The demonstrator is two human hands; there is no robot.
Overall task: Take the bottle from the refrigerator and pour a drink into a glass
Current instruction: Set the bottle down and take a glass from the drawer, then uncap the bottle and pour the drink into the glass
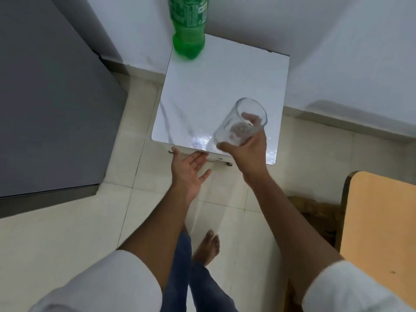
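A green plastic bottle (188,30) stands upright at the far left corner of a small white table (216,86); its top is cut off by the frame. My right hand (246,152) grips a clear empty glass (240,122), held tilted above the table's near right part. My left hand (188,170) hangs open, palm up, just in front of the table's near edge, holding nothing.
A grey refrigerator (49,97) with its door closed stands to the left. White walls meet behind the table. An orange wooden desktop (382,221) sits at the right. Tiled floor and my bare foot (208,246) lie below.
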